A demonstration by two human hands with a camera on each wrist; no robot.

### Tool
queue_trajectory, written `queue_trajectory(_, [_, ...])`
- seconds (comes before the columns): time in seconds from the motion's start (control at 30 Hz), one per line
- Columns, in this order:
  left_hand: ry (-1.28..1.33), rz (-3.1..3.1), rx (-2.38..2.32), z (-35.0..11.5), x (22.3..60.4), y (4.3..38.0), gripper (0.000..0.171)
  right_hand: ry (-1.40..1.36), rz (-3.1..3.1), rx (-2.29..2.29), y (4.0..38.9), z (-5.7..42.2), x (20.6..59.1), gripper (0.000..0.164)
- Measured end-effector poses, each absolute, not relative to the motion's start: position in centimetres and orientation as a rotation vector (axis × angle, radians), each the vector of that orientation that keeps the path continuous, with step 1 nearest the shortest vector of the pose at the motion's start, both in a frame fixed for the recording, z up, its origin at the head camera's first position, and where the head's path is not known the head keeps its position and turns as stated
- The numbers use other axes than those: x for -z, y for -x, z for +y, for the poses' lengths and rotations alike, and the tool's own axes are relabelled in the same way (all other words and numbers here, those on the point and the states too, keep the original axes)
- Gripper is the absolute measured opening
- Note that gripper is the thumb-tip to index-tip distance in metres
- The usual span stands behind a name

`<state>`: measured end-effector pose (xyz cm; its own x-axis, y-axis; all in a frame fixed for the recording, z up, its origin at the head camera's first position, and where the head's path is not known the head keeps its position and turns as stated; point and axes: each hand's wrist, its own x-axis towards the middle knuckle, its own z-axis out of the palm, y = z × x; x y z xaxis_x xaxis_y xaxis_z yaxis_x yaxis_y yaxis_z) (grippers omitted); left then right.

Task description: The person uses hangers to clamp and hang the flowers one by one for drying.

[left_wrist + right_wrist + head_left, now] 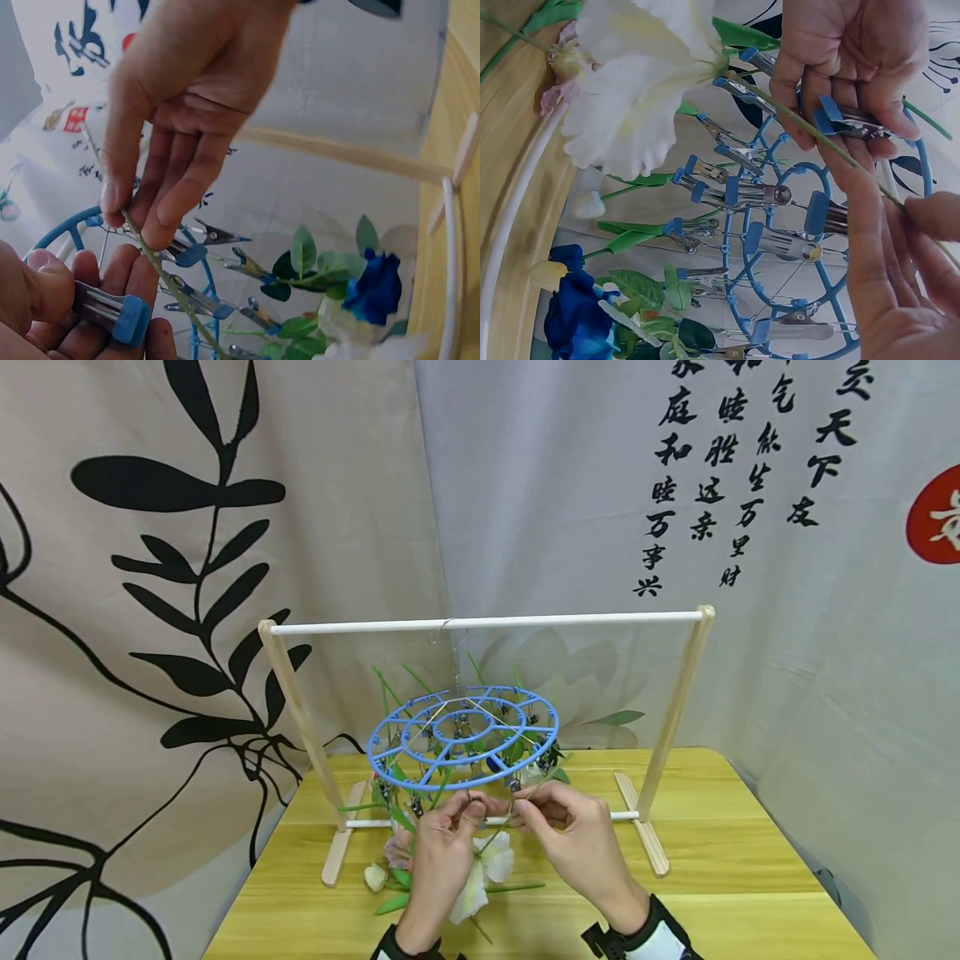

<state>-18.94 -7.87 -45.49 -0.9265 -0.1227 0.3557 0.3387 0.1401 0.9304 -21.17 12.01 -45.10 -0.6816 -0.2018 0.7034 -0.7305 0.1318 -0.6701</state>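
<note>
My left hand point(444, 852) grips a metal clip point(112, 311) with blue tips, thumb pressed on its handle end. This clip is at the near edge of a blue round hanging rack point(465, 786). Between thumb and fingers, my right hand point(581, 835) pinches the thin green stem point(172, 281) of a large white flower point(630, 82). The stem runs slanting past the clip's blue tips, and the flower head hangs below the hands. More clips point(761, 195) hang around the rack, several holding flowers, among them a blue rose point(375, 289).
A wooden stand with a white top bar point(487, 622) carries the rack on a hook. Its lower white bar point(622, 816) runs behind the hands. On the yellow wooden table point(750, 860), the stand's feet rest. Printed curtains point(562, 527) hang behind.
</note>
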Motion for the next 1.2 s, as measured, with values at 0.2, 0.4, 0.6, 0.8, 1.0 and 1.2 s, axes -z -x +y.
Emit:
queue_trajectory(0.2, [0.145,-1.996,2.018,-7.96,45.37,18.77,0.029,-0.874,-1.959,-1.627,21.13,12.12,45.13,0.005])
queue_trajectory(0.4, [0.100,-1.982,2.095,-8.08,45.22,18.77,0.033,-0.927,-1.898,-1.628,21.21,11.90,45.09,0.010])
queue_trajectory(0.6, [0.046,-2.051,2.083,-8.19,45.15,18.61,0.031,-0.974,-1.853,-1.678,21.41,11.55,45.22,0.015])
queue_trajectory(0.8, [0.042,-2.090,2.058,-8.18,45.22,18.58,0.031,-0.985,-1.841,-1.695,21.49,11.38,45.34,0.016])
queue_trajectory(1.0, [0.060,-2.100,2.048,-8.25,45.35,18.60,0.031,-0.986,-1.843,-1.698,21.50,11.35,45.34,0.016])
queue_trajectory(1.2, [0.137,-2.134,2.070,-8.67,45.43,18.51,0.037,-0.984,-1.847,-1.658,21.64,11.31,45.48,0.014])
